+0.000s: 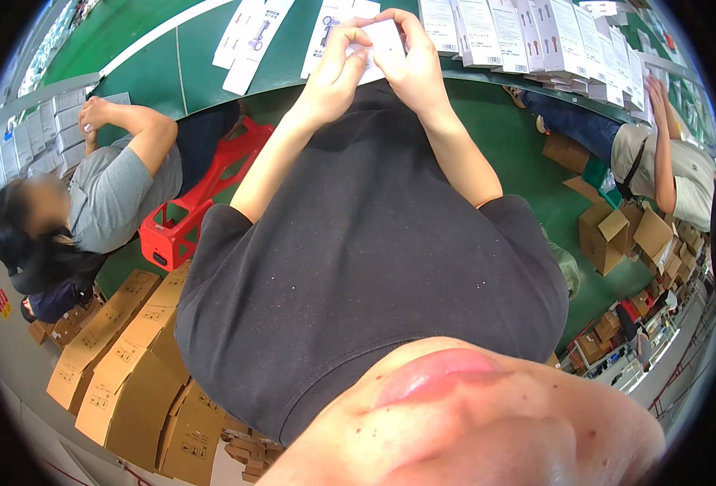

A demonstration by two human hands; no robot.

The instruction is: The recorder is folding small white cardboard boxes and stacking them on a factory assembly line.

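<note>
Near the table's edge at the top of the head view, a small white carton (pixel 386 39) is between my two hands. My left hand (pixel 335 79) has its fingers curled at the carton's left side, the thumb pressed close to the fingertips. On the other side, my right hand (pixel 416 71) grips the carton with the fingers bent round its far edge and the thumb along its face. Partly hidden behind my left hand lies a printed white flat carton (pixel 319 36). More flat white cartons (pixel 254 40) lie on the table to the left.
A long row of filled white boxes (pixel 508 36) stands on the green table (pixel 151 69) at right. Co-workers sit at left (pixel 123 178) and right (pixel 674 170). A red stool (pixel 188 219) and brown cardboard boxes (pixel 135 364) are at left; open cardboard boxes (pixel 605 235) at right.
</note>
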